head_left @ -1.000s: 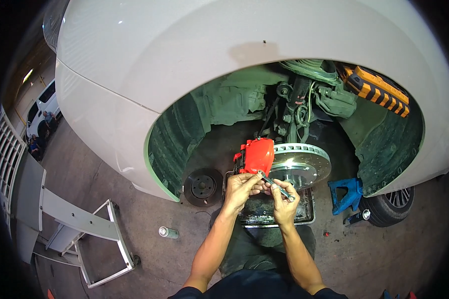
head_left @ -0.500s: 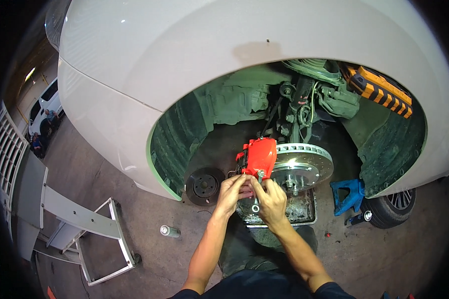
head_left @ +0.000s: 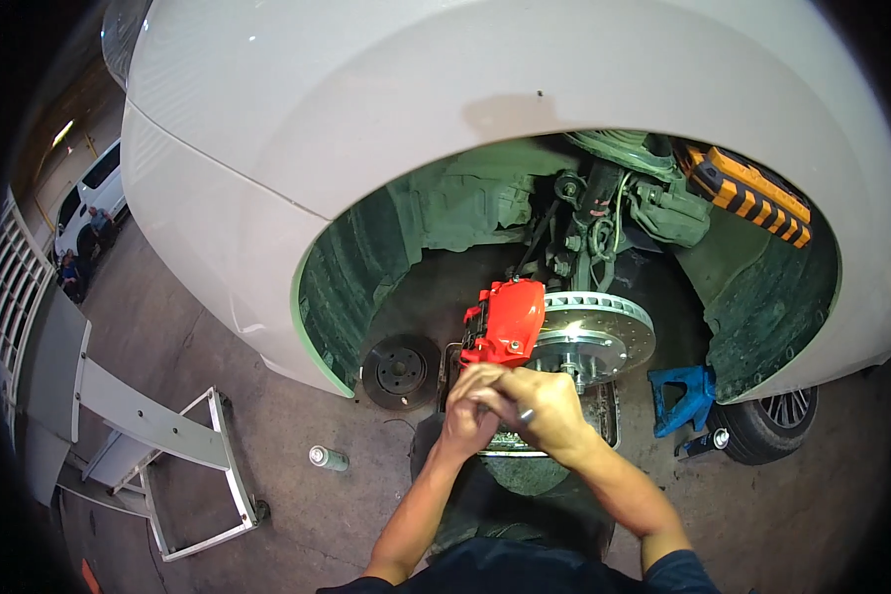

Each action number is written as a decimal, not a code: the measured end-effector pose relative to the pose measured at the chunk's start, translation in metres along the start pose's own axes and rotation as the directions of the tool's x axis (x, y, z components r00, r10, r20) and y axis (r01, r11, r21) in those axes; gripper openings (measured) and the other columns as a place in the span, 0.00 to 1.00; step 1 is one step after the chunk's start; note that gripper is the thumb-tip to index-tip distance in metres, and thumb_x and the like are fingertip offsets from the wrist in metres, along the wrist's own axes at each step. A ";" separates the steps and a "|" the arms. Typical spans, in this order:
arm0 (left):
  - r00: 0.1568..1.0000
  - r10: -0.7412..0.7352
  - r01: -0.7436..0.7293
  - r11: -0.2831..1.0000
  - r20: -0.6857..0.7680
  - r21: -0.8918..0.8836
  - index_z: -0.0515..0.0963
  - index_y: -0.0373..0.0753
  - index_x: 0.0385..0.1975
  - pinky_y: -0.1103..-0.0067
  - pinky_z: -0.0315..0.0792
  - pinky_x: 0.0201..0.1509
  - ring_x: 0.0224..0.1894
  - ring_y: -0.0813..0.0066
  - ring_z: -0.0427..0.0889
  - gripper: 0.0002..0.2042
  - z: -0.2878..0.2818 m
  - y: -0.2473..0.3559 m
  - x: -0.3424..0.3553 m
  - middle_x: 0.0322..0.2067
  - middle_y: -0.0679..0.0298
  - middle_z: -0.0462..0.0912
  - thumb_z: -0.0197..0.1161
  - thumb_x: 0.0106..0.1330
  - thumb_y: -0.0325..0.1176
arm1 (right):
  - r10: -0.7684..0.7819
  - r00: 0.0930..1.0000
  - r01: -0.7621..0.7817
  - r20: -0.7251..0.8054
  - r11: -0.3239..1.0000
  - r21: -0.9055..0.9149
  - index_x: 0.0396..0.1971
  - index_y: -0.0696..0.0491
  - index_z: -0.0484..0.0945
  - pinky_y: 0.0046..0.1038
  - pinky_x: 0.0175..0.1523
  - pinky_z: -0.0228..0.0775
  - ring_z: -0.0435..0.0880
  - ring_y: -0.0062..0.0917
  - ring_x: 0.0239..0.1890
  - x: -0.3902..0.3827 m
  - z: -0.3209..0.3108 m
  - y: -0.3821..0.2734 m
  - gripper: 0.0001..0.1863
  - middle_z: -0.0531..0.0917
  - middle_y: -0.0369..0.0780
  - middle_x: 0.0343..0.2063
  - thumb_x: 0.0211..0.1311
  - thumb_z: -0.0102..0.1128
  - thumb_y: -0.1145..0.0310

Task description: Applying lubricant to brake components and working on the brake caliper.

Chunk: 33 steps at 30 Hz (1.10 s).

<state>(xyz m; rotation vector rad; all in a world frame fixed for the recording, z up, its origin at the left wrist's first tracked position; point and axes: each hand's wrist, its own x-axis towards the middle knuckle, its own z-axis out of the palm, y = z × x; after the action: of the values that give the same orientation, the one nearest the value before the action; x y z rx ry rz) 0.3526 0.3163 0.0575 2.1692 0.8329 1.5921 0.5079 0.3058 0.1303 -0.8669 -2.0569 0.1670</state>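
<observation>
A red brake caliper (head_left: 516, 315) sits over the left edge of a drilled brake disc (head_left: 609, 322) inside the wheel arch. Just below the caliper both hands meet, drawn back toward me. My right hand (head_left: 556, 414) is closed around a wrench (head_left: 527, 415); only a short metal end of it shows, the rest being covered by fingers. Curled fingers of my left hand (head_left: 468, 420) press close against the right hand. Whatever they pinch is hidden and slightly blurred. A metal tray (head_left: 614, 416) lies under the disc, partly behind my right hand.
A white fender (head_left: 366, 109) arches over the work. An orange-and-black work light (head_left: 752, 196) rests at the upper right. On the floor are a dark disc (head_left: 400, 371), a spray can (head_left: 329, 457), a blue jack stand (head_left: 683, 400) and a wheel (head_left: 774, 428). A white metal frame (head_left: 198, 475) stands left.
Both hands have come away from the caliper, slightly toward me, and closed together. The wrench has turned, with less of it showing. The head view has shifted slightly.
</observation>
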 end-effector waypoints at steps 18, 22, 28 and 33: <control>0.938 -0.319 0.316 0.948 0.138 0.039 0.83 0.34 0.45 0.84 0.68 0.31 0.28 0.82 0.73 0.12 -0.007 -0.013 0.055 0.33 0.65 0.79 0.66 0.62 0.27 | 0.577 0.673 -0.707 0.462 0.320 0.631 0.32 0.56 0.83 0.15 0.26 0.57 0.68 0.09 0.19 -0.035 -0.008 0.068 0.15 0.75 0.28 0.17 0.72 0.53 0.62; 0.914 -0.350 0.347 0.936 0.206 0.049 0.84 0.34 0.41 0.84 0.68 0.32 0.26 0.83 0.71 0.10 -0.004 -0.022 0.061 0.28 0.67 0.76 0.69 0.59 0.26 | 0.596 0.592 -0.784 0.543 0.270 0.558 0.33 0.59 0.82 0.17 0.27 0.57 0.67 0.11 0.21 -0.031 -0.017 0.072 0.14 0.74 0.29 0.17 0.71 0.54 0.65; 0.904 -0.385 0.393 0.920 0.183 -0.004 0.84 0.33 0.39 0.83 0.70 0.34 0.27 0.82 0.72 0.10 -0.002 -0.025 0.059 0.29 0.66 0.77 0.69 0.58 0.24 | 0.576 0.643 -0.722 0.505 0.235 0.651 0.33 0.55 0.82 0.15 0.23 0.53 0.64 0.09 0.17 -0.043 -0.001 0.075 0.14 0.73 0.28 0.15 0.71 0.53 0.63; 0.907 -0.368 0.369 0.929 0.205 0.037 0.83 0.33 0.40 0.83 0.71 0.36 0.29 0.82 0.74 0.09 -0.004 -0.023 0.061 0.30 0.65 0.77 0.67 0.60 0.24 | 0.634 0.649 -0.649 0.421 0.172 0.741 0.31 0.56 0.77 0.19 0.22 0.53 0.63 0.12 0.16 -0.054 0.020 0.061 0.14 0.70 0.30 0.14 0.74 0.48 0.64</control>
<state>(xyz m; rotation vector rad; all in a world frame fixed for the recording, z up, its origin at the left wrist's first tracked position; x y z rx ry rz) 0.3549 0.3720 0.0915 1.9837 1.0933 1.1571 0.5448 0.3208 0.0564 -0.9796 -1.1213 1.5706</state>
